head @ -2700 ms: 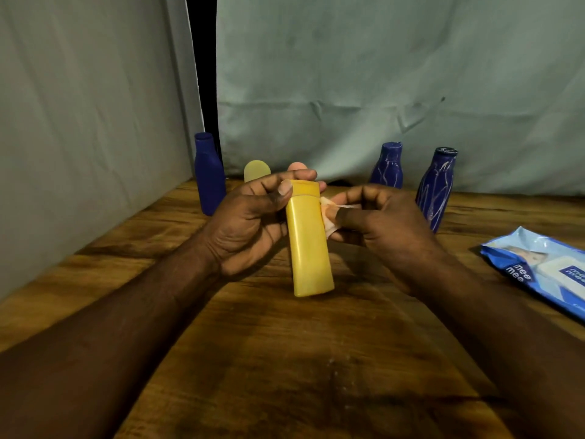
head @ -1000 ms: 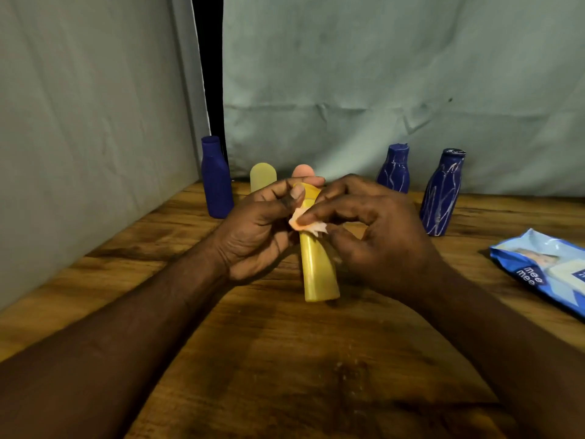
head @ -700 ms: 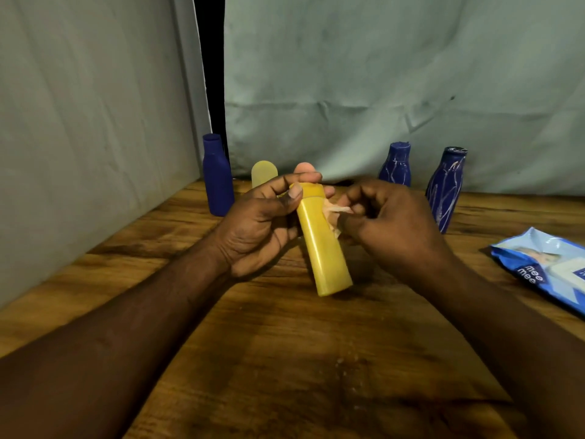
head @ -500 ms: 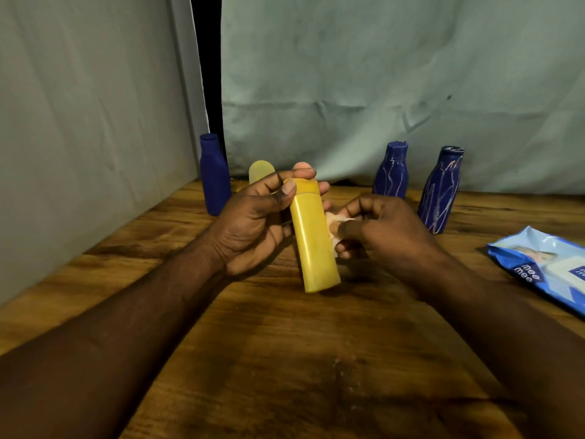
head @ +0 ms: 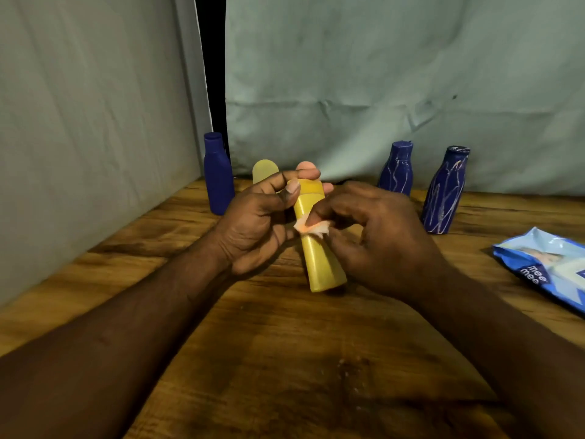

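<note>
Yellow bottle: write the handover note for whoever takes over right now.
Left hand: grips the yellow bottle near its cap, tilted, base low by the table.
Right hand: pinches a small wipe against the bottle's front.
Done: wiping is under way; how much is clean cannot be told.
Left: likely finish this bottle, then the streaked blue bottles at the back right. Wipes pack lies at far right.
</note>
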